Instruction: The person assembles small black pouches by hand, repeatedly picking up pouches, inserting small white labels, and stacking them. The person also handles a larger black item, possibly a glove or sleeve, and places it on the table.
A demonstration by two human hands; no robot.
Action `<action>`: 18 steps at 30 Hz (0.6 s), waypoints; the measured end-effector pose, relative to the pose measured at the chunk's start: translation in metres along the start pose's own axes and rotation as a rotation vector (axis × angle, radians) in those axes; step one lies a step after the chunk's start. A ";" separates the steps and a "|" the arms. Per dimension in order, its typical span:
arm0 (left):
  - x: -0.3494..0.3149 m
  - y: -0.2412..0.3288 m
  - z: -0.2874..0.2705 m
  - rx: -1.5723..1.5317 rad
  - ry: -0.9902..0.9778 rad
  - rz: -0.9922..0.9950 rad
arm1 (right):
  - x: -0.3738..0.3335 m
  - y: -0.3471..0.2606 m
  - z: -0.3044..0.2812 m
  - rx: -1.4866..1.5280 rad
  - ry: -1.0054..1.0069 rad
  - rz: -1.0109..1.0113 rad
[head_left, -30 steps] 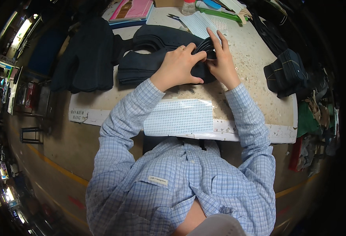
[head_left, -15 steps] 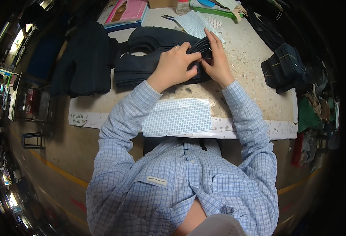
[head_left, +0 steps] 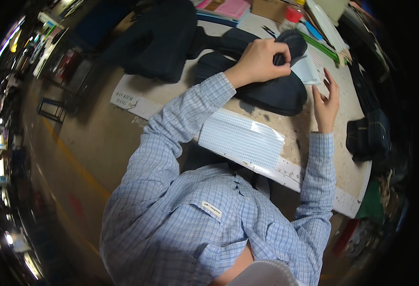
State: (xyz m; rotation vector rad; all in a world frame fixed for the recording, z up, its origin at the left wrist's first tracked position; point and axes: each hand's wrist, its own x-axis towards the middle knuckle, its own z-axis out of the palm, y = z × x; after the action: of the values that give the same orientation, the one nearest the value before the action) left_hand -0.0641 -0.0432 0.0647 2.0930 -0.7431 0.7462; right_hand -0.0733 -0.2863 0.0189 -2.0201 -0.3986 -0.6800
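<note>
My left hand (head_left: 263, 62) is closed around the raised, ribbed-looking end (head_left: 296, 45) of some dark, layered pieces. Their exact kind is unclear; they resemble cut shoe uppers. Below that hand, the broad rounded part of the dark pieces (head_left: 286, 95) rests on the table. My right hand (head_left: 327, 105) is apart from them on the right, fingers spread and nothing held. A sheet of small printed stickers (head_left: 240, 138) lies by the near edge. Another sticker sheet (head_left: 307, 71) lies between my hands, partly covered by the dark pieces.
A tall dark pile (head_left: 171, 47) stands at the left of the table (head_left: 305, 136). Tied dark bundles (head_left: 369, 136) sit at the right edge. Toward the back are thread snips (head_left: 269, 32), a bottle (head_left: 293, 16), a pink booklet (head_left: 228, 7) and a green tray (head_left: 321, 47).
My right hand has come away from the dark pieces and opened. My left hand now holds their end raised and bent over. The whole view has tilted.
</note>
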 end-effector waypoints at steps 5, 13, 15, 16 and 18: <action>-0.015 -0.034 -0.051 -0.037 0.393 -0.147 | -0.007 -0.020 -0.001 -0.012 -0.101 -0.029; -0.057 -0.057 -0.084 0.676 0.148 -0.486 | -0.015 -0.052 0.005 0.035 -0.229 -0.089; -0.060 -0.050 -0.087 0.769 0.052 -0.508 | -0.016 -0.057 -0.001 0.022 -0.322 -0.092; -0.060 -0.045 -0.090 0.810 0.042 -0.510 | -0.018 -0.059 -0.004 0.025 -0.360 -0.092; -0.061 -0.028 -0.095 0.899 0.064 -0.471 | -0.022 -0.060 -0.012 -0.008 -0.555 -0.075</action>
State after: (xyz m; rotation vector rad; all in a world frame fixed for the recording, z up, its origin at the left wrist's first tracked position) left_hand -0.1083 0.0642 0.0580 2.8544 0.2076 0.9668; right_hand -0.1258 -0.2665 0.0510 -2.1925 -0.7966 -0.1498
